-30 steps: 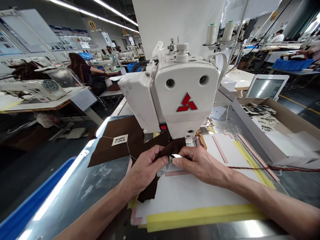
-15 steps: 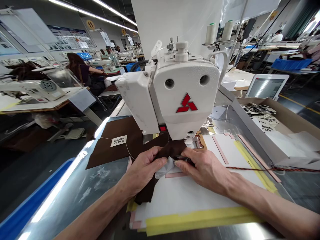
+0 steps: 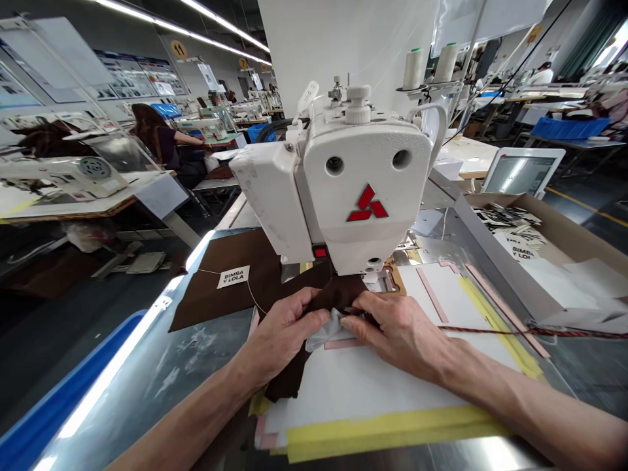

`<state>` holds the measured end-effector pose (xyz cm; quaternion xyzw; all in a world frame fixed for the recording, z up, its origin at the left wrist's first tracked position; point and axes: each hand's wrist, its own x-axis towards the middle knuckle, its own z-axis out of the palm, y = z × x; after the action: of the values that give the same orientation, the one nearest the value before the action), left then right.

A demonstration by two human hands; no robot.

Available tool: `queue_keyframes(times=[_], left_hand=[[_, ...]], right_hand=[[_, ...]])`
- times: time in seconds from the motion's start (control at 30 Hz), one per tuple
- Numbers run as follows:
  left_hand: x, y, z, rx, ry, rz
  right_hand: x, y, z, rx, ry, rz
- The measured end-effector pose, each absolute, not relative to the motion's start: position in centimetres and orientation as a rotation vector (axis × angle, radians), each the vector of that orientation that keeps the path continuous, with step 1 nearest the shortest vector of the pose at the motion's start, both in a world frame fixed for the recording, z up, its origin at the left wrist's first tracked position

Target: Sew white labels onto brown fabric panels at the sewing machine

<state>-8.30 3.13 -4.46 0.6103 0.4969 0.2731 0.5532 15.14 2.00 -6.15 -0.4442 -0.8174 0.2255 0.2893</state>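
Under the head of a white sewing machine point(image 3: 363, 170), a piece of brown fabric point(image 3: 338, 294) lies bunched, with a thin greyish-white lining point(image 3: 321, 335) showing at its near edge. My left hand point(image 3: 284, 330) is closed on the fabric's left side, thumb on the lining. Close beside it, my right hand point(image 3: 397, 327) pinches the fabric's right side; a slim dark thing shows between its fingers, its kind unclear. More brown fabric, with a white BIMBA Y LOLA label point(image 3: 233, 277) and a thread across it, spreads to the left. The needle area is mostly hidden.
Beneath my hands lies a white template board point(image 3: 392, 386) edged with yellow tape. A red-and-black cord point(image 3: 485, 331) runs right from my right hand. An open cardboard box point(image 3: 579, 229) of labels stands at right, a blue bin point(image 3: 73, 392) at lower left. A co-worker point(image 3: 157, 140) sits beyond.
Almost nothing differs. My hands keep their grip on the fabric, the right hand shifting very slightly left, while the machine and the labelled fabric stay in place.
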Motion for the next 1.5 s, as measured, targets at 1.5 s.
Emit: queue_keyframes(times=[1.5], left_hand=[[-8.1,2.7,-4.1,1.624,1.264,0.642]], right_hand=[[16.7,1.8,-4.1,-1.296,-1.838,1.151]])
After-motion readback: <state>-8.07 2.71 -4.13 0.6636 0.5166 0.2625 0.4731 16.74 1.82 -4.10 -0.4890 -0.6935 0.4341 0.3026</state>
